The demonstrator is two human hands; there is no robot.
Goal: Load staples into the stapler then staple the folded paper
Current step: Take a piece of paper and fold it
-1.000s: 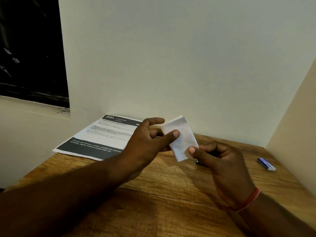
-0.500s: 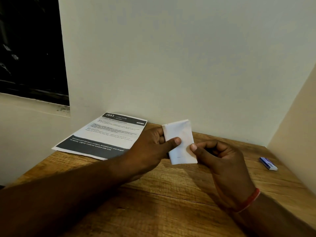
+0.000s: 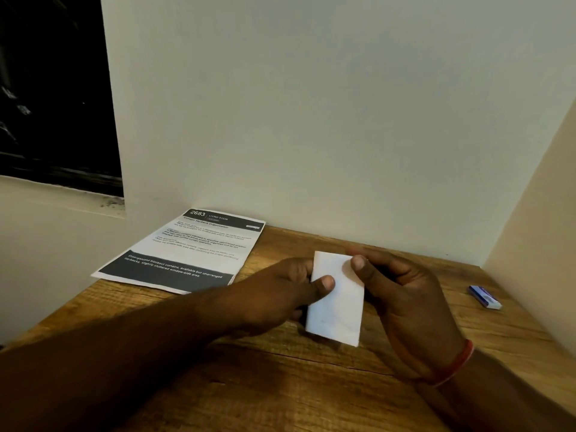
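Observation:
A small white folded paper point(image 3: 338, 302) is held just above the wooden table, between both hands. My left hand point(image 3: 280, 291) pinches its left edge, thumb lying on the front face. My right hand point(image 3: 402, 294) grips the upper right edge with the thumb on top; a red band circles that wrist. A small blue and white staple box point(image 3: 485, 297) lies on the table at the far right, apart from both hands. No stapler shows; whatever sits behind my right hand is hidden.
A printed sheet point(image 3: 190, 251) with dark bands lies flat at the table's back left, near the wall. The wooden table point(image 3: 280, 385) is boxed in by a pale wall behind and a side panel on the right. A dark window opening is at upper left.
The folded paper has come down from a raised, tilted position to lower over the table. My right thumb has shifted from its lower edge to its upper right edge.

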